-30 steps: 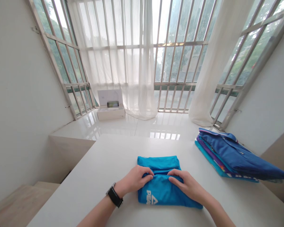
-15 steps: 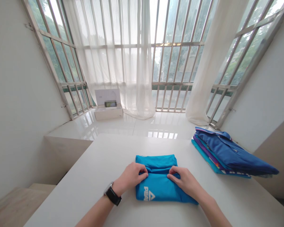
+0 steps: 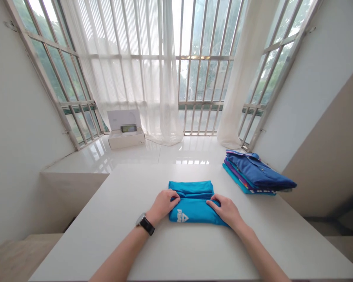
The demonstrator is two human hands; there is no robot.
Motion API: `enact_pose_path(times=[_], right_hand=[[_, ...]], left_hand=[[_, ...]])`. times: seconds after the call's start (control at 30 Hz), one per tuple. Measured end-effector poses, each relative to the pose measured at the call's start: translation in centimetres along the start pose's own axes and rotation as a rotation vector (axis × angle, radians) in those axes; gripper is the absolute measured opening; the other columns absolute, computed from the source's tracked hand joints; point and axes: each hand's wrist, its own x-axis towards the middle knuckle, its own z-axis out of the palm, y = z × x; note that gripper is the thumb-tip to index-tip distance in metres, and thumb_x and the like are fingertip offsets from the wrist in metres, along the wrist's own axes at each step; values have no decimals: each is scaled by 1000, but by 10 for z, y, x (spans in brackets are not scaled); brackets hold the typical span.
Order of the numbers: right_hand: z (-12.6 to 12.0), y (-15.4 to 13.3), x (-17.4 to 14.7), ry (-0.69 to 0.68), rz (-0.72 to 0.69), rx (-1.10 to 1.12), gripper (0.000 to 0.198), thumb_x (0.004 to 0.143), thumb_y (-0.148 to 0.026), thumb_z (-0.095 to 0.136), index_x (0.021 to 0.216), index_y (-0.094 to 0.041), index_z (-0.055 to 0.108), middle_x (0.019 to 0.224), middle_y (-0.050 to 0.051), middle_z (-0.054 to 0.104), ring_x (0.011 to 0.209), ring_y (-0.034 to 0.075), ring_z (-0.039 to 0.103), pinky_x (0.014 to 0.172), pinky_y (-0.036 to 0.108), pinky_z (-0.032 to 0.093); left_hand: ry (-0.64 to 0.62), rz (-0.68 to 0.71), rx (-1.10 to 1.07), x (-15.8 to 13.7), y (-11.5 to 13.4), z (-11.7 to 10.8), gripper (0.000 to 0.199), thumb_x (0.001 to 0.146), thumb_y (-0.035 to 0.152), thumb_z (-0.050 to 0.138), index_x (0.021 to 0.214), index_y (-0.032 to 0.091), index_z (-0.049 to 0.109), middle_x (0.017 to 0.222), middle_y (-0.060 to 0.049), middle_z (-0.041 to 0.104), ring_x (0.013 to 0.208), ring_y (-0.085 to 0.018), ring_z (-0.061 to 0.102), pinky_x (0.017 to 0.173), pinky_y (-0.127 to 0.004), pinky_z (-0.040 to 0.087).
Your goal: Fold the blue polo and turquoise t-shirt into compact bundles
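Observation:
A bright blue folded shirt [image 3: 194,211] with a white logo lies on the white table in front of me. Across its middle runs a fold line with a narrow gap of bunched cloth behind it. My left hand [image 3: 165,201] pinches the shirt at the left end of that fold. At the right end, my right hand [image 3: 226,209] pinches the same fold between thumb and fingers. A watch with a dark strap [image 3: 145,224] is on my left wrist.
On the white table [image 3: 120,196], a stack of folded clothes [image 3: 255,172], dark blue on top, lies at the back right. An open white box [image 3: 126,140] stands on the glossy window ledge [image 3: 161,152] at the left. White curtains [image 3: 164,78] hang before barred windows.
The view has shifted, so the box, clothes stack and windows appear further left. Both hands keep their pinch on the shirt's fold, and the shirt's near part looks shorter.

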Motion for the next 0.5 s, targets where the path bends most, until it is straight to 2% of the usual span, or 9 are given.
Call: enact_pose_path(times=[0.13,0.33,0.5], right_hand=[[0,0,-4,26,19,26,35,86,-56,51,83,-25,66,86,3,73,83,24,66,74,33,45],[-2,-1,-5,38,24,68,35,85,-56,53,78,-25,65,77,2,70,75,22,64,69,31,43],[-2,1,-2,10,41,87,35,84,-57,55,76,-24,65,74,1,69,72,20,62,67,31,41]], left_hand=[[-21,16,-73,-2,0,-4,29,93,38,54,86,20,76,91,-5,72,83,-19,64,81,-30,50],[-106,-17,-134,0,-2,-8,26,88,40,61,95,21,77,98,-6,71,86,-20,64,80,-30,52],[-125,-19,-174,3,-3,-8,26,90,39,58,88,20,76,94,-5,72,85,-20,64,83,-31,50]])
